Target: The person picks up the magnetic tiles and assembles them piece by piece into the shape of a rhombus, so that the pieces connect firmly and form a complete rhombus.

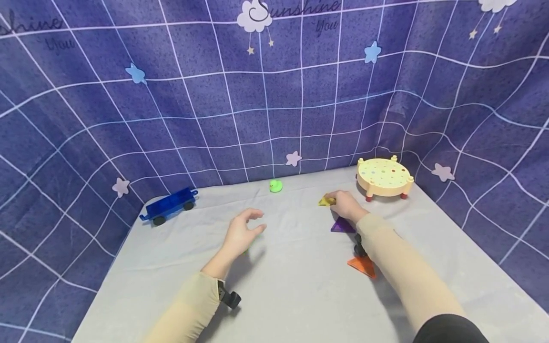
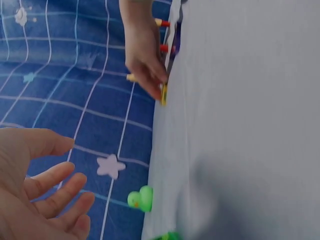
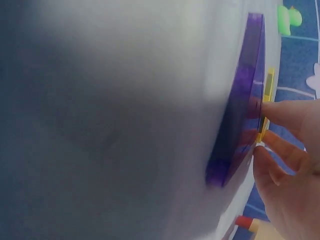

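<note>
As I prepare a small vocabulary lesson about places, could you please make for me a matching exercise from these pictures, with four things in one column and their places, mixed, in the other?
Things
1. Yellow piece
2. Blue wagon
3. Green duck
4. Round cream toy

Places, in the head view
A. At the far left of the table
B. At the far right, near the back
C. Pinched by the right hand
D. Near the back edge, about midway along it

Right pairs: 1-C, 2-A, 3-D, 4-B
</note>
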The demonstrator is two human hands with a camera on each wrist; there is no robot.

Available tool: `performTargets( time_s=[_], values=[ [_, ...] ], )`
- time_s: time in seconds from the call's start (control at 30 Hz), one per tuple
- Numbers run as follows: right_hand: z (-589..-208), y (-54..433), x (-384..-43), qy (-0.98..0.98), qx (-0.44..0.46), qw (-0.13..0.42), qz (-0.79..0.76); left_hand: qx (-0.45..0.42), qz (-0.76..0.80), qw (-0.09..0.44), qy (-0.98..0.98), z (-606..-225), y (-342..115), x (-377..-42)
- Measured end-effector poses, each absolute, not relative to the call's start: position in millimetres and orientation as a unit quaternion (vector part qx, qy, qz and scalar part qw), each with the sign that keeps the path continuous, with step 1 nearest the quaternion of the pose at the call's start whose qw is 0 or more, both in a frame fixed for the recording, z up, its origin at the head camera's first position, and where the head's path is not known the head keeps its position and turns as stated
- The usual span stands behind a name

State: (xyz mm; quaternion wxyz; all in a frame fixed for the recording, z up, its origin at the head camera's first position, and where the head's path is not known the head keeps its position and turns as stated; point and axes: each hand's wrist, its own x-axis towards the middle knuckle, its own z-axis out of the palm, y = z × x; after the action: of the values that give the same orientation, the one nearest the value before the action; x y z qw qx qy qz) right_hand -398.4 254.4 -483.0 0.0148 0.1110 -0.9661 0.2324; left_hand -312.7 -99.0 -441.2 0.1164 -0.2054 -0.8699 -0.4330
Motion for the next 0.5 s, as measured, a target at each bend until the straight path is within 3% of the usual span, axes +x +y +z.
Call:
performTargets(
  time_s=[0.5],
  values=[
    [-475,210,-383,-0.947,0.207,0.010,0.245,-0.234,-0.462,0.020,-0.855,-471,-74,-314]
  ],
)
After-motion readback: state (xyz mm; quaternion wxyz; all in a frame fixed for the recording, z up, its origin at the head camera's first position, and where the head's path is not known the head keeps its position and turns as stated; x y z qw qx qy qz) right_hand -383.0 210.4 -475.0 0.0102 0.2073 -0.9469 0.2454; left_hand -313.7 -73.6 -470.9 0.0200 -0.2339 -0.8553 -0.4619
